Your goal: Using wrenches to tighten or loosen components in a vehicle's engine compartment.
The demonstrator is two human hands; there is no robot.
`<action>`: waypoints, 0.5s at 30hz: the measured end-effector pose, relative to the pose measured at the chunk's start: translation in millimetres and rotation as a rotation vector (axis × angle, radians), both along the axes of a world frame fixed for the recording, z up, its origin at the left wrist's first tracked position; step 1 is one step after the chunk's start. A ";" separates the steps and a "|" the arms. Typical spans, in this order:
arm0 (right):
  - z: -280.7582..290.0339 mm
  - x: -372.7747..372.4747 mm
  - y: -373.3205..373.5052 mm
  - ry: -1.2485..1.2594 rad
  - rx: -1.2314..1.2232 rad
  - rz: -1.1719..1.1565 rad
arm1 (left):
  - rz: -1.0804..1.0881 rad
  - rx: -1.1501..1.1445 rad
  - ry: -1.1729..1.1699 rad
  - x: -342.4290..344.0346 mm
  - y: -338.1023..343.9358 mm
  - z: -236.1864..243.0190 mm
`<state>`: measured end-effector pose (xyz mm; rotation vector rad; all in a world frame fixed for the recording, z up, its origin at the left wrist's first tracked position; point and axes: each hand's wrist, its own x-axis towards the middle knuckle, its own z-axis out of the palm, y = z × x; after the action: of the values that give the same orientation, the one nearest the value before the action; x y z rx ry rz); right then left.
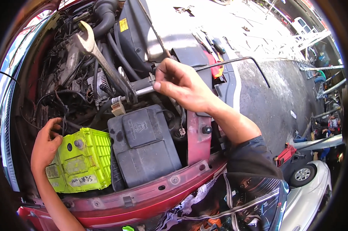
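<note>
1. The right hand (181,86) pinches the handle end of a large open-end wrench (101,57) between thumb and fingers, at the middle of the engine bay.
2. The wrench runs far-left, its open jaw uppermost.
3. The left hand (46,145), fingers curled, grips the left edge of a lime-green battery (83,161).
4. A white rectangular label lies on the battery's near face.
5. A yellow square sticker (123,24) sits on a black housing, far centre.
6. A dark grey cover box (143,144) stands just right of the battery.
</note>
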<state>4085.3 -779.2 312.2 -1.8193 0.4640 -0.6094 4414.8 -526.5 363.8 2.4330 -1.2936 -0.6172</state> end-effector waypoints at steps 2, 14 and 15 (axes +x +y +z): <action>5.2 -40.6 8.1 0.025 -0.088 0.067 | -0.010 -0.007 0.012 0.6 -0.6 -2.0; -85.3 -182.7 -99.4 0.471 -0.370 -0.722 | -0.001 -0.081 -0.024 24.6 1.3 -4.3; -85.9 -172.9 -110.6 0.482 -0.423 -0.741 | 0.009 -0.109 -0.029 32.3 5.7 -5.7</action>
<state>3912.4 -889.7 226.3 -2.1896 1.4646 -0.7997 4447.0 -520.8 358.1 2.3670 -1.2917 -0.4970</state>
